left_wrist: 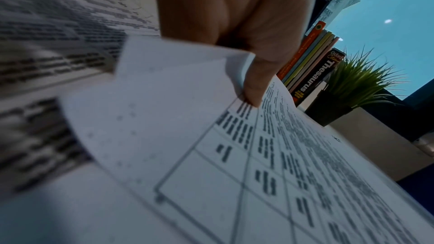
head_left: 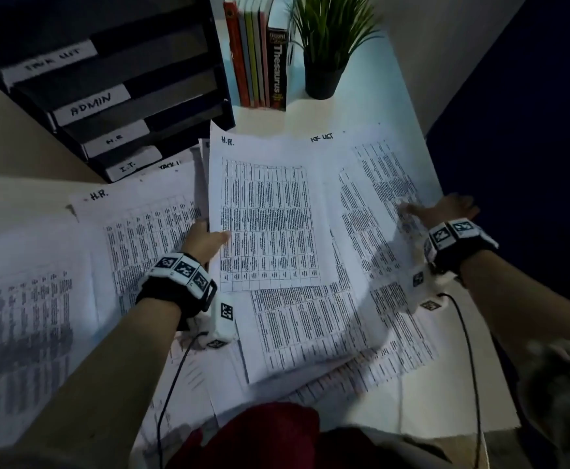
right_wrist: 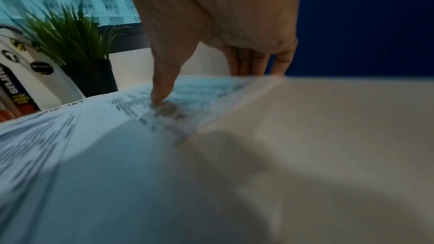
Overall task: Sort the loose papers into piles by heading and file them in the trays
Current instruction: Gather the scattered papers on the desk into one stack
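Note:
A printed sheet headed H.R. (head_left: 270,214) is lifted over the loose papers (head_left: 327,326) spread across the white desk. My left hand (head_left: 209,233) pinches its left edge, the thumb (left_wrist: 254,88) on top of the sheet (left_wrist: 187,146). Another H.R. sheet (head_left: 141,225) lies flat to the left. At the right, my right hand (head_left: 441,208) holds the edge of a sheet with a partly hidden "LIST" heading (head_left: 371,184). Its thumb (right_wrist: 162,94) presses on top and the fingers (right_wrist: 253,62) drop behind the edge. Stacked black trays (head_left: 175,82) labelled TASK LIST, ADMIN, H.R and I.T. stand at the back left.
Upright books (head_left: 259,62) and a potted plant (head_left: 324,52) stand at the back of the desk. The desk's right edge (head_left: 500,367) meets a dark blue wall. Cables hang from both wrist cameras. A red cloth (head_left: 270,431) is at the near edge.

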